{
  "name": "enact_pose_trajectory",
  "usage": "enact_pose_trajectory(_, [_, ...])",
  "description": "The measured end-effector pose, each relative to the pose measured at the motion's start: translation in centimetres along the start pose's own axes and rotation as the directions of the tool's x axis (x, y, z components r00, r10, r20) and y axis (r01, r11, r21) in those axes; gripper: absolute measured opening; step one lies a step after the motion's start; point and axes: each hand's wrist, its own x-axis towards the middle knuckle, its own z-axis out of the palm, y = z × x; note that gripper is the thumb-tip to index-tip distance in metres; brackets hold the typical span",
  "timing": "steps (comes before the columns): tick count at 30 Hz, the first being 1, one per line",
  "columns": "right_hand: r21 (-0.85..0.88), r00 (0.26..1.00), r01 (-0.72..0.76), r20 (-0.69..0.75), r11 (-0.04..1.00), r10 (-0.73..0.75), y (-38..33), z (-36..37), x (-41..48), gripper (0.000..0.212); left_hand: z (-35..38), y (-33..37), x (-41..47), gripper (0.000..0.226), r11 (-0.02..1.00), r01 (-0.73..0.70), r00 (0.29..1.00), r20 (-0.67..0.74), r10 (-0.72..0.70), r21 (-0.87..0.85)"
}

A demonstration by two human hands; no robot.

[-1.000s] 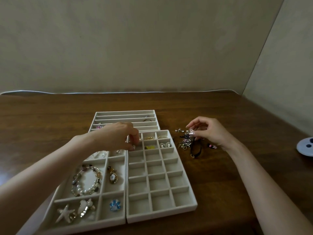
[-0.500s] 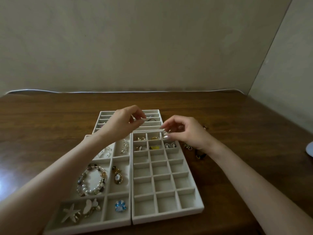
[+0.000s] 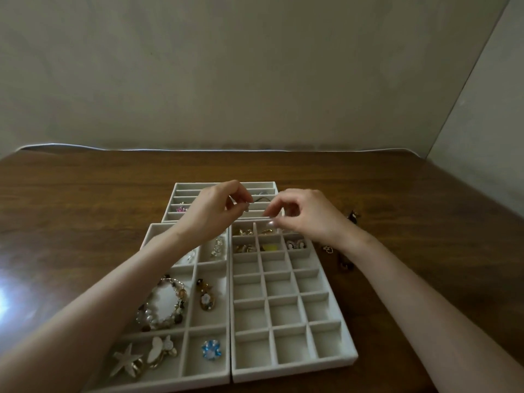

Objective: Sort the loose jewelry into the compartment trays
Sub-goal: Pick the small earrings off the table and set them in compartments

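Observation:
Three grey felt trays lie on the wooden table: a long-slot tray (image 3: 221,184) at the back, a large-compartment tray (image 3: 209,373) front left, a small-grid tray (image 3: 295,370) front right. My left hand (image 3: 215,208) hovers over the back tray with thumb and forefinger pinched together; whatever is between them is too small to see. My right hand (image 3: 303,214) hangs over the grid tray's back row, fingertips pinching a tiny piece I cannot make out. Loose jewelry (image 3: 329,249) lies on the table to the right of the grid tray, partly hidden by my right wrist.
The left tray holds a pearl bracelet (image 3: 163,304), a starfish piece (image 3: 126,363), a blue flower (image 3: 211,348) and a brooch (image 3: 206,299). The grid tray's back rows hold gold pieces (image 3: 245,231), a yellow item (image 3: 270,246) and cameo earrings (image 3: 296,244). Walls stand behind and right.
My right hand left the loose pile and came leftward over the grid tray's back row. My left hand rose from the tray, and the two hands drew close together.

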Motion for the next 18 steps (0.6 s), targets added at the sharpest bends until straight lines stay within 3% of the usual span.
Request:
enact_pose_trajectory(4, [-0.072, 0.982, -0.167, -0.100, 0.983, 0.160, 3.9, -3.3, -0.2, 0.012, 0.8, 1.3, 0.2, 0.010, 0.997, -0.074, 0.993, 0.100, 0.070, 0.038])
enact_pose_trajectory(10, [-0.109, 0.936, -0.345, -0.114, 0.932, 0.333, 8.8, -5.7, -2.3, 0.014, 3.5, 4.1, 0.9, 0.011, 0.970, -0.226, 0.951, 0.236, 0.199, 0.092])
enact_pose_trajectory(14, [-0.078, 0.925, -0.355, -0.175, 0.932, 0.337, 9.5, -5.9, -2.3, 0.015, 6.0, 6.6, 1.8, 0.018, 0.920, -0.369, 0.880, 0.367, 0.301, 0.130])
enact_pose_trajectory(18, [-0.089, 0.894, -0.415, -0.223, 0.905, 0.388, 9.9, -5.6, -2.3, 0.018, 9.0, 8.8, 2.5, 0.033, 0.843, -0.490, 0.784, 0.535, 0.314, 0.223])
